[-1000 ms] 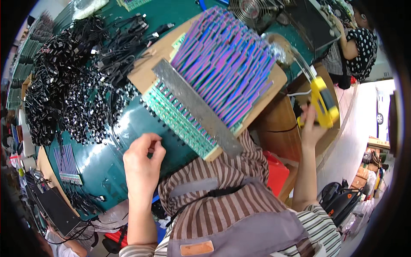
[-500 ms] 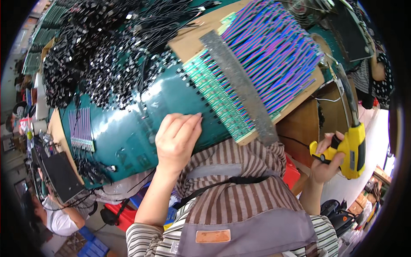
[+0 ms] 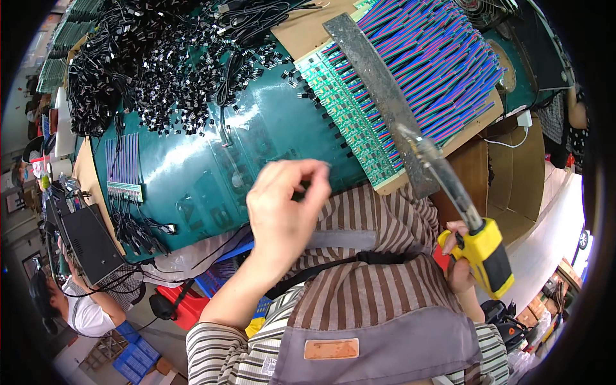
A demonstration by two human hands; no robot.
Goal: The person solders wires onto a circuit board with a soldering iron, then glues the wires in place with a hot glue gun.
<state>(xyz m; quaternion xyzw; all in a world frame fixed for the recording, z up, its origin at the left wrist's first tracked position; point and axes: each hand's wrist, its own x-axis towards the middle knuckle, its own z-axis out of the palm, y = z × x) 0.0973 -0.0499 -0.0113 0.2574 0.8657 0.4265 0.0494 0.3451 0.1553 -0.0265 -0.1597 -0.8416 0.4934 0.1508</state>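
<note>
In my right hand point(image 3: 461, 274) is a yellow-and-black soldering gun point(image 3: 493, 258), its metal barrel slanting up and left. Its tip appears over a flat metal bar point(image 3: 375, 80); I cannot tell if they touch. The bar lies across rows of multicoloured wires point(image 3: 430, 77), beside a panel of small green circuit boards point(image 3: 350, 119). A wooden-looking backing board point(image 3: 305, 27) lies under them. Left of the panel, my left hand point(image 3: 279, 202) is raised over the green mat, thumb and forefinger pinched together. Whatever they hold, if anything, is too small to make out.
Piles of black cables with small connectors point(image 3: 173, 83) cover the far left of the green mat point(image 3: 186, 167). A small wired board strip point(image 3: 125, 190) and a black box point(image 3: 91, 239) are at left. An open cardboard box point(image 3: 513, 170) stands at right. Another person point(image 3: 90, 311) sits lower left.
My right hand has brought the soldering gun left, its barrel now reaching over the metal bar. My left hand has shifted right, thumb and forefinger now visibly pinched. The whole view has shifted slightly.
</note>
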